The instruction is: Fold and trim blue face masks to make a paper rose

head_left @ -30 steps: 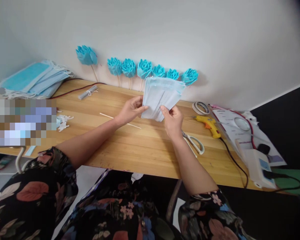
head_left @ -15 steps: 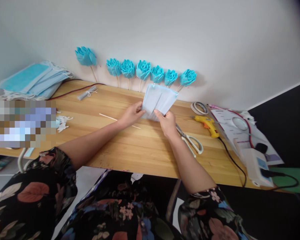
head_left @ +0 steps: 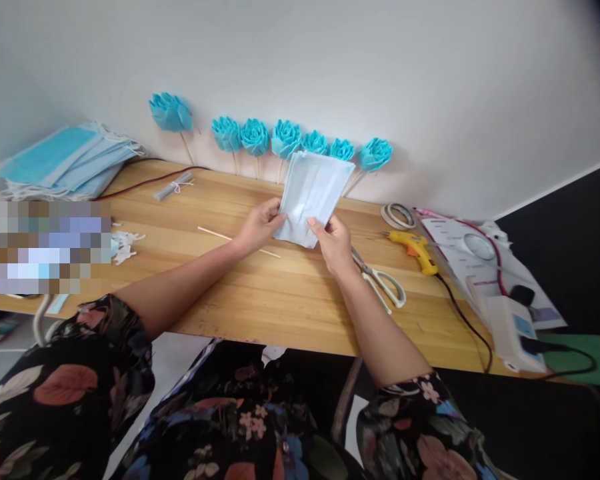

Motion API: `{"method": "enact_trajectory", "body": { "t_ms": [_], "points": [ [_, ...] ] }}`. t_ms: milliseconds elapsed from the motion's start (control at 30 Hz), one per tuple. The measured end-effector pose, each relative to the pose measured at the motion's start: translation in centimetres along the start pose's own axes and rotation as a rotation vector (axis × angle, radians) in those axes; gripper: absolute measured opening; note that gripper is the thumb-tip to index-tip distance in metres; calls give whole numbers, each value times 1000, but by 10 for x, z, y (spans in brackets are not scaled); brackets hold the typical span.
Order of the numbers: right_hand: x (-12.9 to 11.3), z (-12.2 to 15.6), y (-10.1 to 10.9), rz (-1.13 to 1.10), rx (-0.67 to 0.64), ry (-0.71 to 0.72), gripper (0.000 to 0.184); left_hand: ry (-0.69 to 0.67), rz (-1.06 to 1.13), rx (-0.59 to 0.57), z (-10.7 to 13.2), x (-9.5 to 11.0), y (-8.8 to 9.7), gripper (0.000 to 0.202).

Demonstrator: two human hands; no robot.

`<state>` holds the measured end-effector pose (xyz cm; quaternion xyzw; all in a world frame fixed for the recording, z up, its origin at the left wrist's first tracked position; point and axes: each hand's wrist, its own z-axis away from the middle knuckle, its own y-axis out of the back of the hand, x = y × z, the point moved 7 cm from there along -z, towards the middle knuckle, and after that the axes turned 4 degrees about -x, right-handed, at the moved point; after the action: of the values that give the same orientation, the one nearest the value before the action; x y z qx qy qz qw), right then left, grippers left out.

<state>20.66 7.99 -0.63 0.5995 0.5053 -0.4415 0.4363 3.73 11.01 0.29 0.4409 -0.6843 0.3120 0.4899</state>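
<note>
Pale blue face mask material (head_left: 316, 190), in what looks like several layers, is held up over the table between both hands. My left hand (head_left: 260, 227) is closed on its lower left edge, thumb on the near face. My right hand (head_left: 334, 241) pinches its lower right side, thumb in front and fingers behind. Below my left hand a thin wooden stick (head_left: 215, 233) lies on the table. Scissors with white handles (head_left: 385, 283) rest just right of my right hand, their blades partly hidden by it.
Several blue flowers on sticks (head_left: 255, 138) lean against the wall. At left are a pile of face masks (head_left: 55, 160) and a tied bundle of clear strips (head_left: 174, 186). Rolls of tape (head_left: 399, 217), a yellow glue gun (head_left: 415, 250) and a power strip (head_left: 515, 333) occupy the right.
The mask material has tipped upright, so more of its near face shows and its top covers parts of the flowers behind. Both hands have kept hold and barely shifted.
</note>
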Motion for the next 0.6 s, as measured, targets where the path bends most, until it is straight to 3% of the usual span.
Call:
{"method": "enact_trajectory", "body": {
  "t_ms": [200, 333, 400, 467, 533, 600],
  "points": [
    [9, -3, 6, 33, 39, -28, 33, 79, -103, -92, -10, 1, 11, 37],
    [8, -4, 9, 11, 83, -40, 37, 132, -535, -245, -13, 26, 31, 41],
    [7, -4, 8, -14, 83, -53, 39, 183, -820, -405, -4, 33, 37, 36],
    [8, -4, 7, -48, 81, -82, 38, 220, -918, -586, 14, 33, 36, 29],
    [12, -5, 4, -105, 56, -136, 37, 186, -940, -628, 31, 32, 36, 21],
    [14, -4, -1, -162, -3, -196, 37, 114, -924, -589, 44, 32, 38, 13]
  ]
}}
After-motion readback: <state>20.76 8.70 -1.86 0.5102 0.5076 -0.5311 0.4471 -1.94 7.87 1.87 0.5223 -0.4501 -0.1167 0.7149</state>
